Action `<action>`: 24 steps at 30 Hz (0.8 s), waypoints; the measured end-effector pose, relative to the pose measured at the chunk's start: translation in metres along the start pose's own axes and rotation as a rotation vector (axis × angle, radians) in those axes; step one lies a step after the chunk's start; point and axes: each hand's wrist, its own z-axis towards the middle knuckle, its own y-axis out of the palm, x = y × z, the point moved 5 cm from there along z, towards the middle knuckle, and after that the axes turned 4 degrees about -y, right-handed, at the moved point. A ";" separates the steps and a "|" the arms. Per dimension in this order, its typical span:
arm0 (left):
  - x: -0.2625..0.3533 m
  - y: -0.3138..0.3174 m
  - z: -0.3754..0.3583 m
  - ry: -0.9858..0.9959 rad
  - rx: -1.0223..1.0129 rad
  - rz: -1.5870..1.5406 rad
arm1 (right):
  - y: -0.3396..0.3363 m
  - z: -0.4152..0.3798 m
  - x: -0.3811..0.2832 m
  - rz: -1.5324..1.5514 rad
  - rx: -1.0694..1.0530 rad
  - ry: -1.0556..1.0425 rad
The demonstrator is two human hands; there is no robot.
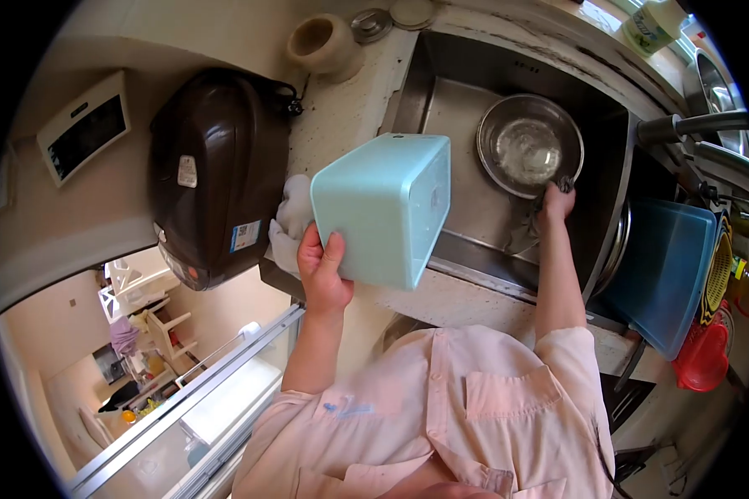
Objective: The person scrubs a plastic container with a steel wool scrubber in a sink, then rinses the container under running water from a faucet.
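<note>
A pale turquoise plastic bin is tilted on its side at the left edge of the sink, its base facing right. My left hand grips it near the lower left, thumb on the outer wall. Inside the steel sink rests a round metal bowl with a wet, shiny bottom. At the bowl's near rim, my right hand is closed on a dark grey cloth, part of which hangs down toward the sink floor.
Left of the sink stand a dark brown appliance, a white crumpled bag and a beige stone-like pot. To the right are a blue translucent tray, a red plastic basket and the faucet. A bottle stands on the sill.
</note>
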 end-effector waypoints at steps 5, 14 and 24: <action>0.012 -0.014 -0.006 -0.019 0.028 -0.062 | -0.024 -0.060 -0.129 -0.371 -0.121 -0.581; 0.014 -0.018 -0.008 -0.024 0.003 -0.099 | -0.110 -0.155 -0.245 -0.426 0.026 -1.482; 0.002 0.010 -0.007 0.019 -0.203 0.266 | -0.069 -0.030 -0.089 -0.096 -0.247 -0.459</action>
